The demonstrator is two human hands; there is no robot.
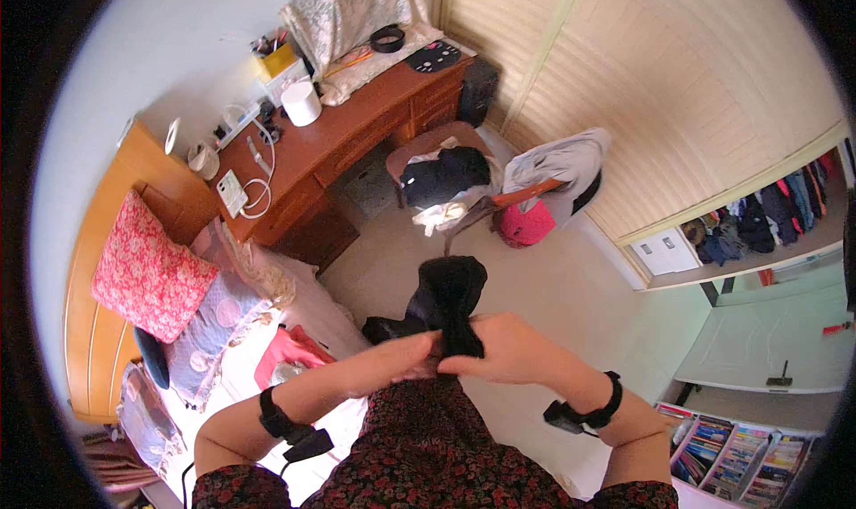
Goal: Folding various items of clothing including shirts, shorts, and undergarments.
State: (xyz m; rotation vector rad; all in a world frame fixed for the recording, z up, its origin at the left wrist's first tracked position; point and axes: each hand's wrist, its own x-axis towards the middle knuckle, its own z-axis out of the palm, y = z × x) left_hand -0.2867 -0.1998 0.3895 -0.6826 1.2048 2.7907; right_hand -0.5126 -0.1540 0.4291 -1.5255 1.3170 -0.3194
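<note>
A bunched black cloth item [446, 291], perhaps a sock or small garment, is held up in front of my waist. My right hand [499, 347] grips its narrow gathered part, thumb toward the left. Close beside it, my left hand [412, 359] is closed against the lower side of the same cloth; its fingertips are partly hidden behind the cloth and the right hand. One loose flap of the cloth sticks out to the left above my left hand. Each forearm wears a black strap with a small box.
Left lies a bed with a red patterned pillow [152, 266] and red cloth [290, 353]. Ahead stand a brown desk [339, 139] and a chair heaped with dark clothes [450, 175]. A pink round thing [528, 224], an open wardrobe [762, 215] and a bookshelf [727, 455] are to the right.
</note>
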